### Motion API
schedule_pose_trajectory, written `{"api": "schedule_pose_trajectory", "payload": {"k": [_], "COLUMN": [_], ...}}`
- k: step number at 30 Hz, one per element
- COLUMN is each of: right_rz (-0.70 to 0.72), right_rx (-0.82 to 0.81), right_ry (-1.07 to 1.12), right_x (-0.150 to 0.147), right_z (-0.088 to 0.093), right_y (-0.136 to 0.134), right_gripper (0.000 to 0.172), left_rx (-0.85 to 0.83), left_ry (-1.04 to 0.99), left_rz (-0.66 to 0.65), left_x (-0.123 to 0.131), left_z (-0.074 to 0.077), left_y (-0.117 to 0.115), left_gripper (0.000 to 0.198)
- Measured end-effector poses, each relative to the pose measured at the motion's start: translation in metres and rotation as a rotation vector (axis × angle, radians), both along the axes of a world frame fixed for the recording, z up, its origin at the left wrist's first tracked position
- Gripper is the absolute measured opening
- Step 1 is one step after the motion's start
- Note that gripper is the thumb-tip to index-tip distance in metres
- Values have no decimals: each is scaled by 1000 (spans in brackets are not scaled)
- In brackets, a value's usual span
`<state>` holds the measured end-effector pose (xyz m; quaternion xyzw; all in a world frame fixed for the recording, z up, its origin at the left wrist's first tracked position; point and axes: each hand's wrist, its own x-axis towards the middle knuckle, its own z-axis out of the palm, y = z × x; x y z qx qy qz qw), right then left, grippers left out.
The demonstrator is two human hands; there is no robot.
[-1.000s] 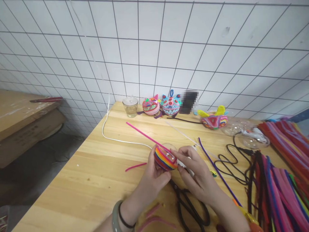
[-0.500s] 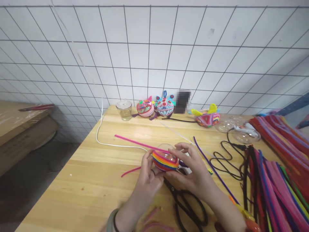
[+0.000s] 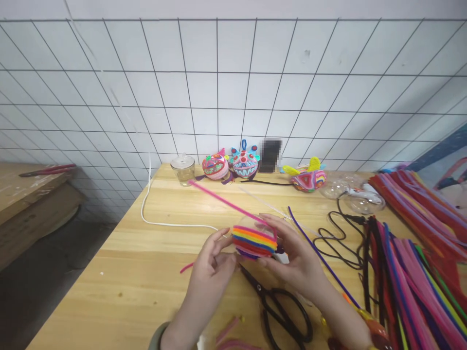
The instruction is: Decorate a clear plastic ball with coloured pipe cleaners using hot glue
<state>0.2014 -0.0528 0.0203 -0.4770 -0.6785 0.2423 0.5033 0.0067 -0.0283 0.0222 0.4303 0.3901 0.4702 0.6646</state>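
Between my hands is a clear plastic ball (image 3: pixel 254 242) banded with pipe cleaners in pink, orange, yellow, blue, red and purple. My right hand (image 3: pixel 292 248) grips it from the right, fingers behind and thumb below. At its left side, the curled fingers of my left hand (image 3: pixel 215 260) touch the edge. A pink pipe cleaner (image 3: pixel 226 199) runs from the ball's upper right corner out to the upper left, its far end free. Below the hands lie black-handled scissors (image 3: pixel 272 304), blades partly under the ball.
Pipe cleaner bundles (image 3: pixel 419 272) fill the right side, near a black cord (image 3: pixel 335 238) and clear plastic balls (image 3: pixel 365 201). Along the wall stand a glass cup (image 3: pixel 183 170), decorated balls (image 3: pixel 244 163) and a yellow-eared one (image 3: pixel 308 181). Pink scraps (image 3: pixel 228 330) lie in front.
The ball has tipped so its striped side faces me more. The pink pipe cleaner's free end has swung upward. My left fingers have loosened slightly, and the view has shifted a little.
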Motion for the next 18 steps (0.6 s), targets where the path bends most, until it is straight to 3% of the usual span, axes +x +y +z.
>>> {"api": "schedule_pose_trajectory", "payload": {"k": [5,12,18], "right_rz": [5,38,122], "right_rx": [-67,-93,-104], "right_ry": [320,419,501], "right_x": [1,-5,-10], "right_z": [-2,-1,3], "right_y": [1,2,4], "right_gripper": [57,57,54], "left_rx": [-38,-37,23], "left_ry": [104,102,50], "left_rz": [169,262,264], "left_x": [-10,-15,-20], "left_z": [8,6,1], "left_y": [13,16,20], "left_gripper": [34,34,29]}}
